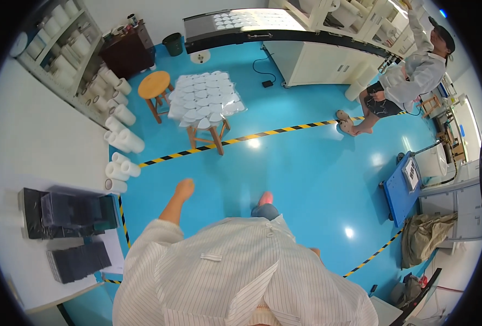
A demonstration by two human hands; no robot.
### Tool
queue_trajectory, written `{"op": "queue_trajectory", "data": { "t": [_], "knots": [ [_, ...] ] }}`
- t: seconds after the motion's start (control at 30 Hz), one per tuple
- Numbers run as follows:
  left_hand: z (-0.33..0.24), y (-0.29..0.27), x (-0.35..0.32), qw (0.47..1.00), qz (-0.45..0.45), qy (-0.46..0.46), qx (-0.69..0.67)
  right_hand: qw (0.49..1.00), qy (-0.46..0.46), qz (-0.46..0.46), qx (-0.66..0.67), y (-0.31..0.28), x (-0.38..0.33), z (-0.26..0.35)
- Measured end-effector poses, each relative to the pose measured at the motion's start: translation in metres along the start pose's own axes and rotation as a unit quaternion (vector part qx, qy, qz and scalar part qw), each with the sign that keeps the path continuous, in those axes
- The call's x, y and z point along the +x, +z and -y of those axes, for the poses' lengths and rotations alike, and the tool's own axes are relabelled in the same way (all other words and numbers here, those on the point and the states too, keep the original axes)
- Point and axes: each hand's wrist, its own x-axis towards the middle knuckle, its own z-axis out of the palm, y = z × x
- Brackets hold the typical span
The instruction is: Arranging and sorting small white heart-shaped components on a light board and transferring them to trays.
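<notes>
I stand in a white striped coat (235,277) over a blue floor. My left arm reaches forward and down. My left hand (184,189) hangs in the air above the floor with its fingers curled and nothing visible in it. It is nearest the white rolls (118,171) by the table's corner and apart from them. My right hand is hidden by the coat. One foot in a pink shoe (265,198) shows ahead of me. Further ahead, a wooden stool (211,133) bears a pile of white round pads (204,100) in clear wrap.
A white table (39,163) on my left holds stacks of black sheets (69,214). Nearby are a round wooden stool (154,85), shelves of white rolls (61,49), yellow-black floor tape (273,131) and a blue cart (399,190). A person in white (415,73) sits far right.
</notes>
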Motion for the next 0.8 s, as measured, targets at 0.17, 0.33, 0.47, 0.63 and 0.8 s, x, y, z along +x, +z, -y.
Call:
{"op": "queue_trajectory", "data": {
  "t": [0.17,0.33,0.47,0.63,0.8],
  "knots": [
    [-0.139,-0.026,0.115,0.99,-0.023,0.011,-0.137,1.0,-0.006,0.009,-0.009,0.009,0.135,0.008],
    [-0.171,0.013,0.171,0.992,0.061,0.03,-0.107,0.992,-0.057,0.073,-0.082,-0.034,0.263,-0.02],
    [-0.176,0.038,0.209,0.921,0.165,-0.203,-0.29,0.972,-0.124,0.142,-0.139,-0.129,0.353,-0.077],
    [-0.225,0.004,0.25,0.716,0.018,-0.308,-0.626,0.864,0.191,0.127,0.448,-0.251,0.538,0.036],
    [-0.218,0.013,0.32,0.573,-0.125,-0.408,-0.7,0.888,0.139,0.144,0.414,-0.31,0.651,0.161]
  ]
}}
